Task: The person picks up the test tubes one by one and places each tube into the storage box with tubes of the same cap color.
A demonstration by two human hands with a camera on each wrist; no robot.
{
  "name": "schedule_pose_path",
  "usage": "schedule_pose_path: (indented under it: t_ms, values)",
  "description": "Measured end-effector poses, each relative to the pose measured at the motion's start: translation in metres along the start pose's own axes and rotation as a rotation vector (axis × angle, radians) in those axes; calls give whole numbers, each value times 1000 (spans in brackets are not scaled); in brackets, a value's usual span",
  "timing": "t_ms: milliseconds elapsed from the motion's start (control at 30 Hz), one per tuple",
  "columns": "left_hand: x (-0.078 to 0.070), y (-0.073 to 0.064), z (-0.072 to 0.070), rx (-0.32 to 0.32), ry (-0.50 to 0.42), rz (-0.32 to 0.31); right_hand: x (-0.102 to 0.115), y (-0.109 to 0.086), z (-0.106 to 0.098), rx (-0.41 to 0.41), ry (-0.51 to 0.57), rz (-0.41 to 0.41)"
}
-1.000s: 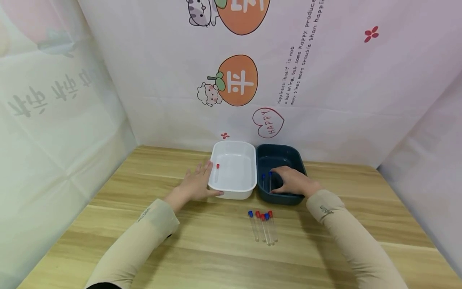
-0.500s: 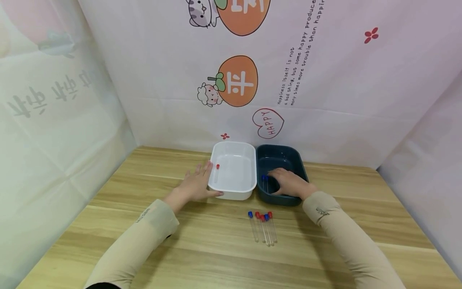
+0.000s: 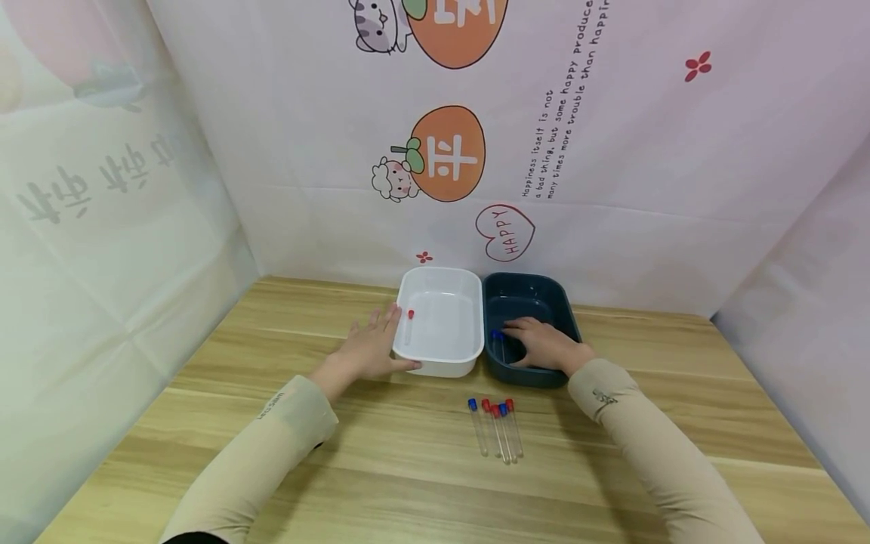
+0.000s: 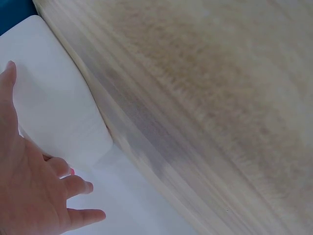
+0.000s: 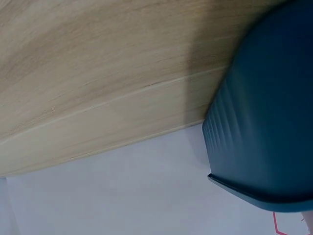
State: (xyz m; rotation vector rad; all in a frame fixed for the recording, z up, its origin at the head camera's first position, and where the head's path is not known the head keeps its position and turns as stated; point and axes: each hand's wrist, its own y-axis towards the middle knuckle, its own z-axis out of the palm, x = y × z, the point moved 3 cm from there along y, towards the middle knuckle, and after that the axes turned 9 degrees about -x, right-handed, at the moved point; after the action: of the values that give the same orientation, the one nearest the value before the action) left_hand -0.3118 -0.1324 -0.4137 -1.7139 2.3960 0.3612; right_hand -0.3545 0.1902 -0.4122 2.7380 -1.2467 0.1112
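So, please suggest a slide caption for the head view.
Left hand at white bin, right hand inside dark blue bin, five capped test tubes on the wooden table.

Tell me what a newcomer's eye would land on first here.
Probably the two bins side by side at the back of the table: the white bin, with the left hand spread at its left edge, and the dark blue bin, with the right hand inside it. Next, likely the red- and blue-capped tubes bunched in front of them, and the orange drawing on the backdrop behind.
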Motion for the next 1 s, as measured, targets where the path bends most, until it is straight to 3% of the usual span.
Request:
schedule_pose_path:
  t_ms: [467, 1000]
  values:
    - [-2, -2, -4, 15, -1, -13, -3, -2, 1, 33, -20, 50]
    - [-2, -1, -3, 13, -2, -6, -5, -12, -17, -20, 4, 57]
